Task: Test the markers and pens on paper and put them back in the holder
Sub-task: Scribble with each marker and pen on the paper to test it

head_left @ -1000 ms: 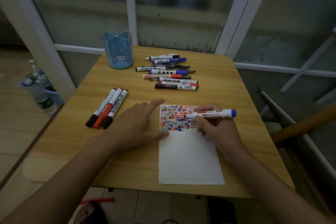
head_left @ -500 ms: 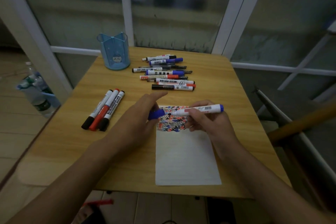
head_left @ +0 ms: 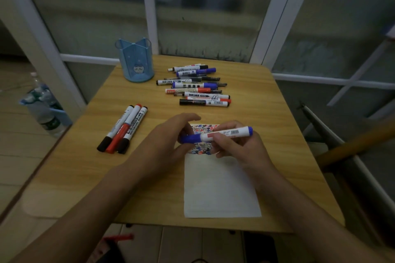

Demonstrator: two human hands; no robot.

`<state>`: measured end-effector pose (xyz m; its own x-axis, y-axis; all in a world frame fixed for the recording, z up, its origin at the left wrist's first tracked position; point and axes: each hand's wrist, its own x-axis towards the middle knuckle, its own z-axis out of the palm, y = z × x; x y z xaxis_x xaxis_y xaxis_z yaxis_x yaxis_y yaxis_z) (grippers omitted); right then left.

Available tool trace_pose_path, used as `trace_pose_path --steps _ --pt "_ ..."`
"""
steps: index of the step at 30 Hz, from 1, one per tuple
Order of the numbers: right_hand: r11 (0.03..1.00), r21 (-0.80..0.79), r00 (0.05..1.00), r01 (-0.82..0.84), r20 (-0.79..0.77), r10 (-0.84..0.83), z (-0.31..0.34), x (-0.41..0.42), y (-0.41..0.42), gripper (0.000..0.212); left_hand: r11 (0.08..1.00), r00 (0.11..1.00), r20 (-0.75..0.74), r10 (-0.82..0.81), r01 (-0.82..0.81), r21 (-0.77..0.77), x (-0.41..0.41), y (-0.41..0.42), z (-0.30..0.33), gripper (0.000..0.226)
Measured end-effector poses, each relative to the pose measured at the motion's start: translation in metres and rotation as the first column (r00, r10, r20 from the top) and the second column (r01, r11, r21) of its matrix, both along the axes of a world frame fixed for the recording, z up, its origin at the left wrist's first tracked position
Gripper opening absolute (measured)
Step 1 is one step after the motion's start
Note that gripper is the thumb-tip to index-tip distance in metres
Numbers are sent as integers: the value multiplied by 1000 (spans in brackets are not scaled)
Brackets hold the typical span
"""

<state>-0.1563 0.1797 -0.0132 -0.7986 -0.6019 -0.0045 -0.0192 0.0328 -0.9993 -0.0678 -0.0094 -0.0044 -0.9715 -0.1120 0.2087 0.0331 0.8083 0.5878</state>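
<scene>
Right hand (head_left: pixel 239 147) pinches the blue marker (head_left: pixel 218 134) over the paper (head_left: pixel 220 190); left hand (head_left: pixel 168 141) grips its cap.

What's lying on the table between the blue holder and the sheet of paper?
In the head view, bare wood lies between the blue holder and the paper. The scattered pile of markers sits right of that line, the three markers left of it.

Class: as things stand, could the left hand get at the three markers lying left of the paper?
Probably yes, once freed: the left hand grips the blue marker's cap, but bare table lies between it and the three markers.
</scene>
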Motion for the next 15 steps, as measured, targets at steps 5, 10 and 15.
trace_pose_path --steps 5,10,15 --pt "1000 -12 1000 12 16 -12 -1 -1 -1 20 994 1000 6 17 -16 -112 5 -2 3 32" --pt "999 -49 999 -1 36 3 -1 -1 -4 15 993 1000 -14 18 -20 -115 8 0 6 33" --pt "999 -32 999 -42 -24 41 1 -3 -7 16 993 999 -17 34 -36 -113 10 1 6 33"
